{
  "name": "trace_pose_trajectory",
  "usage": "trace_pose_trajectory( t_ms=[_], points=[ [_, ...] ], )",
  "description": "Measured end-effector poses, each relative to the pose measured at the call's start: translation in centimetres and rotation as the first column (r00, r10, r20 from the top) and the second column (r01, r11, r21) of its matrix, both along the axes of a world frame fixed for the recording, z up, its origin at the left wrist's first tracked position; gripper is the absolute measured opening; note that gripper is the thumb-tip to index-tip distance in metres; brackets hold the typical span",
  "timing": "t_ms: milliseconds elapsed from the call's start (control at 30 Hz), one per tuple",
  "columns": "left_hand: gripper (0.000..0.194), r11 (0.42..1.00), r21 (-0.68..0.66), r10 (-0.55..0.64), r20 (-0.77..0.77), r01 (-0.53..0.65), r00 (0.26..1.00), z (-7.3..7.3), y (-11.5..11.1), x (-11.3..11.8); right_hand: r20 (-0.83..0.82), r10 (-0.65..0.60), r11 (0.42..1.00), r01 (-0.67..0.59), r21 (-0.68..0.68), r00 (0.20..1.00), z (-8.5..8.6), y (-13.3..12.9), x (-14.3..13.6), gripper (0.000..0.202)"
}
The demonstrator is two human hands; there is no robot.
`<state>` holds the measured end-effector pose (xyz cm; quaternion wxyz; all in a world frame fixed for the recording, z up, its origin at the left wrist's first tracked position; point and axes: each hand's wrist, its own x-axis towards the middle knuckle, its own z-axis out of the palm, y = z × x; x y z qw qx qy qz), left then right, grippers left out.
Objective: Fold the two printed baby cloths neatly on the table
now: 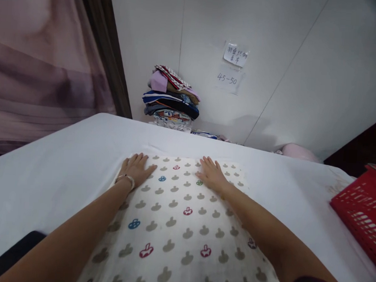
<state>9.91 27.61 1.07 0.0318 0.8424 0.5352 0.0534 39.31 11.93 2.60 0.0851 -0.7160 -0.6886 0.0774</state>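
A cream cloth (168, 234) printed with grey, red, blue and green mushroom shapes lies spread over the white-covered table (66, 171). My left hand (136, 169) rests flat near the cloth's far left corner, fingers apart, a pale bracelet round the wrist. Toward the far right part of the same cloth, my right hand (212, 173) is pressed down with its fingers spread. Neither hand grips anything. The near end of the cloth runs out of the bottom of the view.
A stack of folded textiles (173, 97) stands behind the far table edge, against the wall. On the right is a red plastic basket (363, 209). A dark flat object (14, 253) lies at the near left. A pinkish curtain (47, 71) hangs at the left; paper notes (229, 79) are on the wall.
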Motion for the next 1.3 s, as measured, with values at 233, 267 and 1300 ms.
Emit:
trace_pose_trajectory(
  t_ms=[233,267,1300],
  points=[
    [0.078,1.0,0.0,0.011,-0.004,-0.011,1.0,0.2,-0.2,0.0,-0.06,-0.024,0.991,0.016,-0.129,0.998,-0.5,1.3,0.4,0.075],
    [0.079,1.0,0.001,0.012,-0.003,-0.012,1.0,0.2,-0.2,0.0,-0.052,-0.034,0.994,0.028,-0.109,0.998,-0.5,1.0,0.9,0.074],
    [0.082,0.991,-0.112,-0.081,-0.012,0.079,0.997,1.5,-15.0,-8.6,-0.101,-0.395,0.912,0.403,0.076,0.913,-5.0,-36.8,0.7,0.059]
  ],
)
